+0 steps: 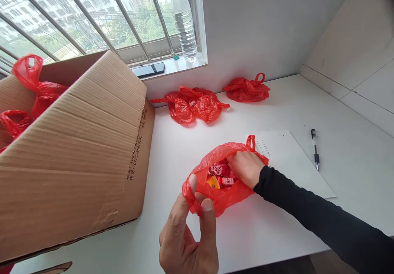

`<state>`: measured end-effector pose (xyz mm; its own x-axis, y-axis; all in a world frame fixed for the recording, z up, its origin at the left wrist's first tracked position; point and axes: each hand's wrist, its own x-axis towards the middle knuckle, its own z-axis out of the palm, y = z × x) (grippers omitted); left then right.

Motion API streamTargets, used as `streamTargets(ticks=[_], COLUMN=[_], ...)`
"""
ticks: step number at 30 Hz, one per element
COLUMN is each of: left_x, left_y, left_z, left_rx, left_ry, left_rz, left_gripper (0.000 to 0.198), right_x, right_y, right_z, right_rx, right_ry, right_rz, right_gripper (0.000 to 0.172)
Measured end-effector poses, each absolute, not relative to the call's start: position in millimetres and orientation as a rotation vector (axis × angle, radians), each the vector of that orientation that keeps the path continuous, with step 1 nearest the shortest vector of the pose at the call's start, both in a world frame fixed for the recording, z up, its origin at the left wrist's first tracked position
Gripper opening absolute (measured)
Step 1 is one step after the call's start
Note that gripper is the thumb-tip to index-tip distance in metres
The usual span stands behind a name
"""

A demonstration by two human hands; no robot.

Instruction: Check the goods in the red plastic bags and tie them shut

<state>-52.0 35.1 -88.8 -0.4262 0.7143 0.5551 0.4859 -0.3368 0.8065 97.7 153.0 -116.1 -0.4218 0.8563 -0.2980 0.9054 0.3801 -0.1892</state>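
A small red plastic bag (227, 200) lies open on the white table (277, 233), with wrapped sweets (220, 175) showing inside. My left hand (187, 237) pinches the bag's near rim between thumb and fingers. My right hand (246, 167), in a black sleeve, reaches into the bag's mouth from the right with fingers curled among the sweets; what they hold is hidden.
A large cardboard box (76, 155) at the left holds more red bags (33, 85). Three tied red bags (197, 103) lie near the wall. A sheet of paper (292, 159) and a pen (315, 149) lie right. A water bottle (184, 19) and phone (148, 69) sit on the sill.
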Motion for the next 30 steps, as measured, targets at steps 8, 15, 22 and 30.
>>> streamTargets(ticks=[8,15,22,30], left_x=[-49,-51,-48,-59], left_y=[37,40,48,37], left_z=[-87,-82,-79,-71], left_rx=[1.552,1.499,1.475,1.32], left_ry=[1.697,1.781,1.734,1.833], left_rz=[1.887,1.976,2.073,2.015], left_gripper=[0.05,0.054,0.051,0.024], right_x=[97,95,95,115], right_y=[155,141,120,95], right_z=[-117,-103,-99,-72], right_rx=[1.612,1.509,1.332,1.487], right_ry=[2.488,2.586,2.651,2.997], right_rz=[-0.511,-0.624,-0.746,-0.837], right_gripper=[0.024,0.013,0.014,0.029])
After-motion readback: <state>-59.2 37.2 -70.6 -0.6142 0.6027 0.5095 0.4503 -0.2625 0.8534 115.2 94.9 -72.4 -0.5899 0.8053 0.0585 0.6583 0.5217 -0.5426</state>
